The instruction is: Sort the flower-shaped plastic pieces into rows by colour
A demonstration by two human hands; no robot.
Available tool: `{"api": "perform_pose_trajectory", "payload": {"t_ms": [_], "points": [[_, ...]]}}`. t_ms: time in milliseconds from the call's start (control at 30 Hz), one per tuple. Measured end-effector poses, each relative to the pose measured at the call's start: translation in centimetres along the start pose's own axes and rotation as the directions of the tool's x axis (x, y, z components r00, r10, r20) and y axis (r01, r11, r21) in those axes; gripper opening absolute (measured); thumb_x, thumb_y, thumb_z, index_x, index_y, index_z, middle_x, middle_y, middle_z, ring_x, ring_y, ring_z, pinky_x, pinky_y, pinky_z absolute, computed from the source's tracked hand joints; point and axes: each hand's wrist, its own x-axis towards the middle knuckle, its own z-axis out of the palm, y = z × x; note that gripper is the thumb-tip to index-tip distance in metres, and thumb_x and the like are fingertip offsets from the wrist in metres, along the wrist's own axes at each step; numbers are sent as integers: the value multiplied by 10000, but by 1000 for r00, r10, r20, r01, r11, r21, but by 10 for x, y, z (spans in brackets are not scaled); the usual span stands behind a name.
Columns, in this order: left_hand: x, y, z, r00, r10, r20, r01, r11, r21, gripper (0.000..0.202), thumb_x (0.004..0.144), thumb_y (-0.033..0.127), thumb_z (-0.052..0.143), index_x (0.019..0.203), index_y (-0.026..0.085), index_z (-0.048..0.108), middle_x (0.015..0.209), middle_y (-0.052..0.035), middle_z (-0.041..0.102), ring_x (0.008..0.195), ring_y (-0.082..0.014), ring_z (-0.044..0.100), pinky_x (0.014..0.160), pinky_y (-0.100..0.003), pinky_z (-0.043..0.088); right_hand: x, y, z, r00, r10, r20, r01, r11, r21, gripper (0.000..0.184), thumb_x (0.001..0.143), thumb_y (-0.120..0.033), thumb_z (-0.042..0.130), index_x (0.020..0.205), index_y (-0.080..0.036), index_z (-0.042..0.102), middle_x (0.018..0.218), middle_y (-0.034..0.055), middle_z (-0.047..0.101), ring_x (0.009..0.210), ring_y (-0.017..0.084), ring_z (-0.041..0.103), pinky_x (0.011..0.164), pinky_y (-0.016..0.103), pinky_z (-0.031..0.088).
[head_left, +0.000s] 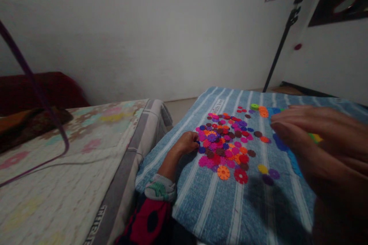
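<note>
At the left edge of a pile of small flower-shaped plastic discs [214,146], my left hand [188,142] has its fingers curled together. A dark blue disc [198,144] shows at its fingertips. The pile mixes pink, orange, red, purple, brown and blue pieces. My right hand [322,149] looms large and close to the camera on the right. Its fingers are stretched out, with the thumb apart below, and nothing shows in them. It hides part of a blue and green patch of pieces [280,142] behind it.
A blue striped cloth [207,199] lies under the discs. A yellow disc [262,169] and purple discs lie apart from the pile. To the left is a floral-covered bed [71,149], with a purple cord [43,99] above. A dark stand [280,46] rises behind.
</note>
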Motion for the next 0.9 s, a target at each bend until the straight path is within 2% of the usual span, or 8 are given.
{"api": "perform_pose_trajectory", "payload": {"t_ms": [167,333,400,467,533,600,767,900], "points": [[-2,-1,-1,1000,4,14,-4,1000,-3,63,548,127,574,572,165,531,500,61,476,527,-92,427,511,-214,285,10,-4,24,994,-63,89,63,998,5,125,902,-235,662,783,-274,668,722,-30,699,693,152,677,682,303,537],[-8,6,2,997,33,67,-11,951,-309,129,577,173,625,695,128,652,590,12,588,557,-115,520,558,-235,391,-3,22,54,943,-52,329,40,998,42,166,931,-269,592,806,-222,691,768,14,708,718,169,661,668,312,501],[-8,14,7,995,63,78,-24,904,-427,227,589,212,666,792,113,687,620,-6,615,564,-125,546,573,-249,421,-9,27,74,876,10,482,0,1000,-21,146,912,-242,599,818,-212,706,802,33,716,749,185,660,700,330,492],[-7,24,14,993,96,65,-52,869,-491,338,588,251,710,894,107,698,608,2,601,550,-121,543,564,-249,422,-14,28,92,761,115,638,-40,991,-131,119,897,-228,613,853,-198,719,851,63,726,818,214,667,729,341,486],[-4,33,21,990,130,54,-82,845,-529,473,587,280,737,1025,110,683,597,23,576,536,-112,533,550,-241,414,-18,30,107,650,200,733,-38,972,-231,139,907,-226,594,904,-179,724,909,96,733,874,241,671,739,345,482],[-3,42,27,987,150,52,-96,827,-553,590,593,304,741,1144,120,642,608,36,570,528,-108,531,533,-234,411,-20,32,115,589,270,762,-24,948,-317,188,922,-217,552,970,-169,727,966,120,737,901,259,674,732,346,476],[-4,59,36,989,144,37,-96,809,-580,651,602,303,729,1213,134,586,661,37,601,501,-99,528,482,-221,411,-23,40,119,519,343,783,-16,920,-392,238,920,-186,507,955,-180,742,967,114,745,885,247,682,708,319,456],[-6,67,43,985,170,22,-115,752,-649,607,582,280,748,1154,139,599,695,25,630,550,-115,578,545,-244,476,-28,48,119,506,340,793,-39,927,-373,219,903,-189,532,891,-179,751,936,105,749,854,224,676,700,296,434]]}}
